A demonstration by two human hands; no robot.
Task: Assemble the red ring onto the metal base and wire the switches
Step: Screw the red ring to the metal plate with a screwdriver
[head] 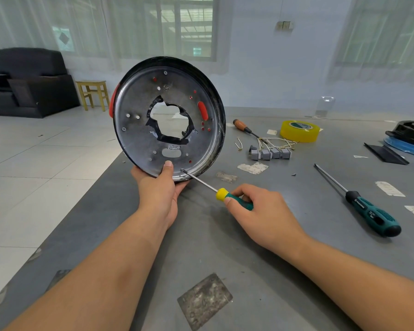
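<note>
My left hand (158, 187) holds the round metal base (139, 139) upright on its edge above the grey table, thumb pressed on its lower face. The red ring (112, 101) sits behind the base and shows at its left rim and through slots. My right hand (261, 211) grips a small green and yellow screwdriver (221, 194); its tip touches a screw near the base's bottom rim. Several grey switches (270, 153) with pale wires lie on the table to the right.
On the table (201, 247) lie a large teal screwdriver (359, 204), an orange-handled screwdriver (244, 127), a yellow tape roll (299, 131), a loose screw (293, 174) and black and blue parts (409, 139) at far right. A sofa and stool stand at the back left.
</note>
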